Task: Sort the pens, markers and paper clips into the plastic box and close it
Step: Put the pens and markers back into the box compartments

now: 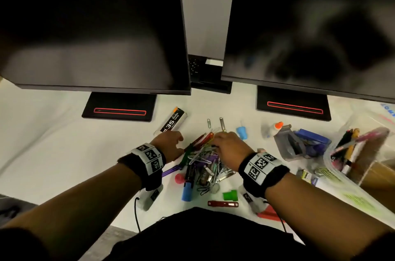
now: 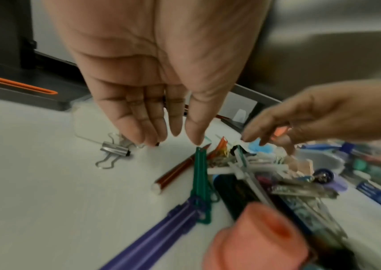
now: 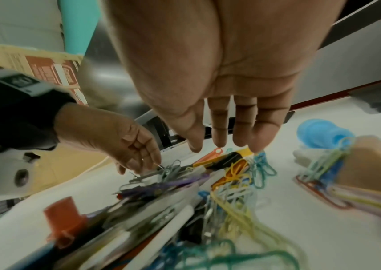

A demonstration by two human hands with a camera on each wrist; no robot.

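Observation:
A heap of pens, markers and coloured paper clips (image 1: 203, 164) lies on the white desk in front of me. My left hand (image 1: 180, 140) hovers at the heap's left edge with straight fingers, holding nothing; its fingertips (image 2: 173, 135) hang just above a green pen (image 2: 200, 182), a brown-red pen (image 2: 178, 171) and a purple pen (image 2: 161, 228). My right hand (image 1: 215, 143) reaches down onto the top of the heap, its fingers (image 3: 226, 144) straight over yellow and teal paper clips (image 3: 242, 175). The clear plastic box (image 1: 327, 160) stands at the right with several pens inside.
Two monitor stands (image 1: 119, 109) (image 1: 292, 107) line the back. A staples box (image 1: 173, 122), blue pin (image 1: 242, 132), glue bottle (image 1: 275, 127) and stapler (image 1: 299, 145) lie around. A binder clip (image 2: 113, 151), green cap (image 1: 230, 195) and red tool (image 1: 223, 204) lie near the heap.

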